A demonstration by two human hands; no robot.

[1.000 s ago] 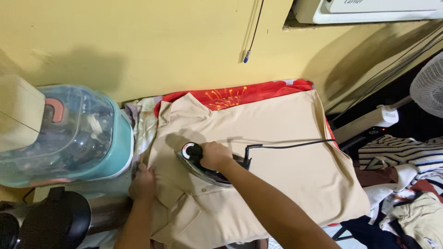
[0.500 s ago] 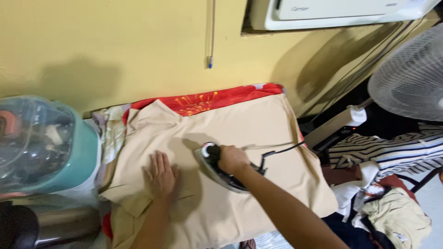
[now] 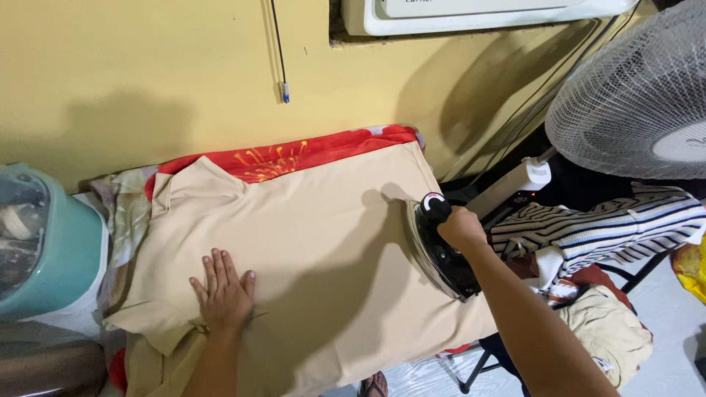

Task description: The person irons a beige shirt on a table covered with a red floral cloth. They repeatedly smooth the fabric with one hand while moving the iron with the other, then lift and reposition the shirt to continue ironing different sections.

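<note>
A beige shirt (image 3: pixel 323 235) lies spread flat over a red patterned cloth (image 3: pixel 279 158) on the ironing surface. My left hand (image 3: pixel 223 290) rests palm down on the shirt near its lower left, fingers spread. My right hand (image 3: pixel 462 226) grips the handle of a black and silver iron (image 3: pixel 440 250), which sits on the shirt's right edge with its tip pointing away from me.
A teal tub with a clear lid (image 3: pixel 40 246) stands at the left. A white fan (image 3: pixel 638 95) is at the upper right. A pile of clothes (image 3: pixel 596 242), striped and beige, lies at the right. A power strip (image 3: pixel 515 184) sits by the yellow wall.
My right hand has slid the iron from the shirt's middle to its right edge. My left hand moved from the left edge onto the shirt and flattened. The view has shifted to the right.
</note>
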